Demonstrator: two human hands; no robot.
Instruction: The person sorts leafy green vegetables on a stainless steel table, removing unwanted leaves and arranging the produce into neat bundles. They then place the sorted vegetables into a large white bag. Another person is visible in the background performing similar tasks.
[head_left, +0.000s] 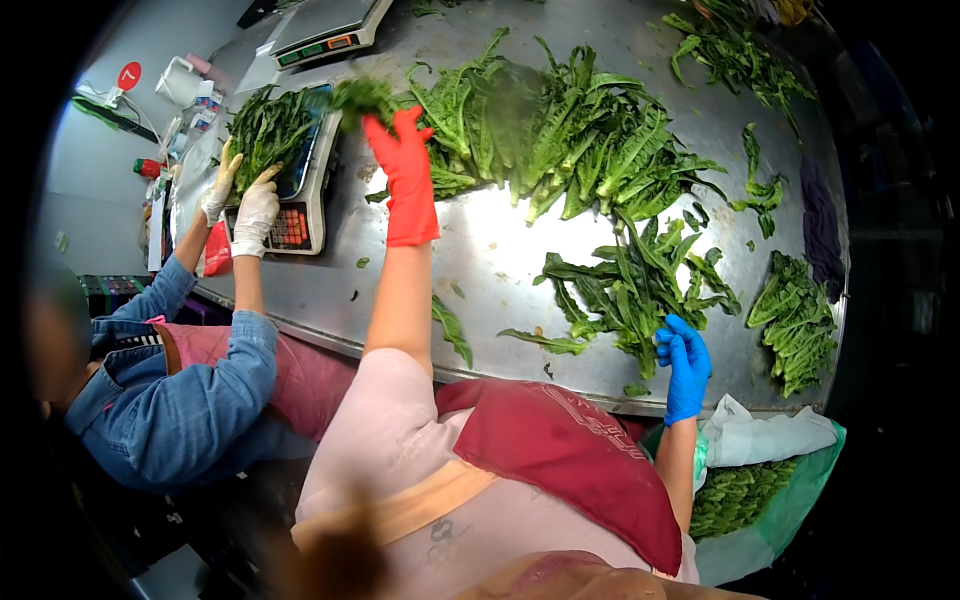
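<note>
My left hand (405, 176), in a red glove, reaches forward with its fingers apart. A motion-blurred bunch of leafy greens (364, 99) is at its fingertips, beside the digital scale (321, 187); I see no firm grip on it. My right hand (685, 367), in a blue glove, is loosely curled beside a loose heap of dark green leaves (637, 289), with no leaf visible in it. Beyond both hands, trimmed leafy heads (555, 142) lie in a wide row on the metal table (480, 262), stem ends mostly towards me.
At left, a co-worker's white-gloved hands (256, 214) hold greens (270, 135) on the scale. A second scale (322, 37) stands farther back. More greens (795, 322) and a dark cloth (823, 225) lie at the right edge. Below them is a green-lined container (817, 480) of greens.
</note>
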